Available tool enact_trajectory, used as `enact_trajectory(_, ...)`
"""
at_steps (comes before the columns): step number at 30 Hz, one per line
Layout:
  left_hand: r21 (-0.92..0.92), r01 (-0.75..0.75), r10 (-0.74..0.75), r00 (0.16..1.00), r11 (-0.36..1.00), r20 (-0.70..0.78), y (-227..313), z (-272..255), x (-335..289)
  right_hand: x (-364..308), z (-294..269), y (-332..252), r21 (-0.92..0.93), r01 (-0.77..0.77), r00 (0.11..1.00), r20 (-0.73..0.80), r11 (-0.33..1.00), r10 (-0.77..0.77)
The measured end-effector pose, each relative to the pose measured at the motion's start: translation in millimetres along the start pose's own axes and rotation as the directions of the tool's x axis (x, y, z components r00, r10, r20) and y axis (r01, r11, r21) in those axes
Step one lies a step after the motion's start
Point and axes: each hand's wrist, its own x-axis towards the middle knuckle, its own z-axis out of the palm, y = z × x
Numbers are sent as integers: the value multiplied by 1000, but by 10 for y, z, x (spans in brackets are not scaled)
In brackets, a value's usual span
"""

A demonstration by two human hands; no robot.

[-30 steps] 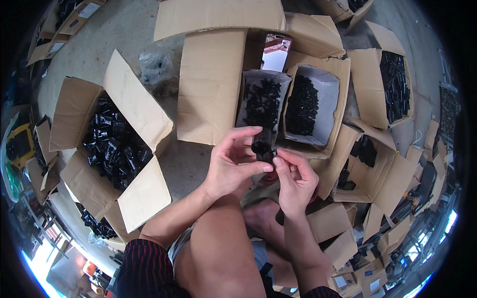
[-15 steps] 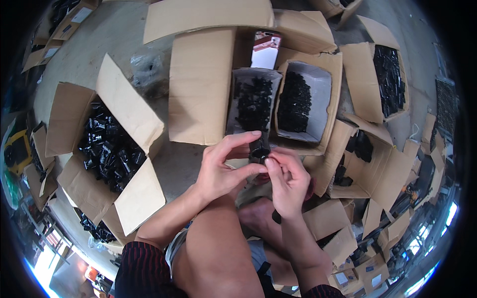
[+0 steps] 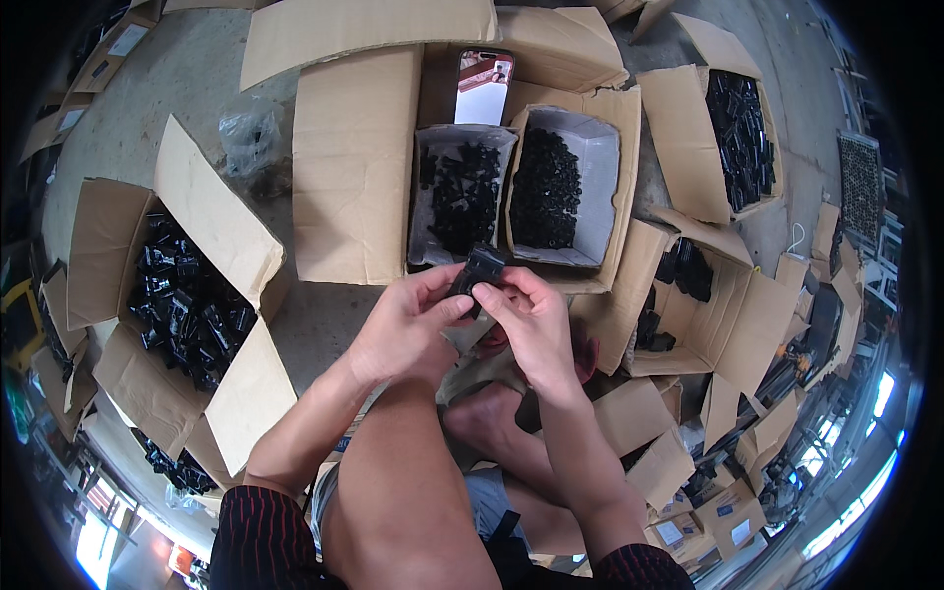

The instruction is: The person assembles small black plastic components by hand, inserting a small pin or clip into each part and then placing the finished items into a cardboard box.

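A small black plastic part is held between both hands, just in front of two grey-lined trays. My left hand pinches its left side between thumb and fingers. My right hand grips the other side, with the thumb pressed on its near face. Fingers cover much of the part, so its exact kind cannot be made out. Beyond it, the left tray holds small black pieces. The right tray holds even smaller black pieces.
A phone leans behind the trays inside a large cardboard box. To the left, an open carton is full of glossy black parts. Cartons with black parts and a few dark pieces stand at right. A plastic bag lies on the floor.
The black part has been turned in my fingers, and its broader end now points away from me. My right thumb has shifted onto its face. The whole view has shifted slightly.
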Motion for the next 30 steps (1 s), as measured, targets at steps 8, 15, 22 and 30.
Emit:
enact_trajectory(8,-155,56,-84,980,986,-178,-92,-88,46,1026,-612,60,-584,252,827,-283,771,-485)
enact_trajectory(15,-205,52,-90,979,977,-181,-61,-78,0,1573,-642,165,-870,94,878,-157,485,-453)
enact_trajectory(22,-199,11,-47,983,980,-180,-90,-117,5,1244,-560,173,-395,240,879,-299,887,-372)
enact_trajectory(30,42,-127,134,935,991,-328,-204,14,84,242,1,169,-149,264,934,-208,953,-292)
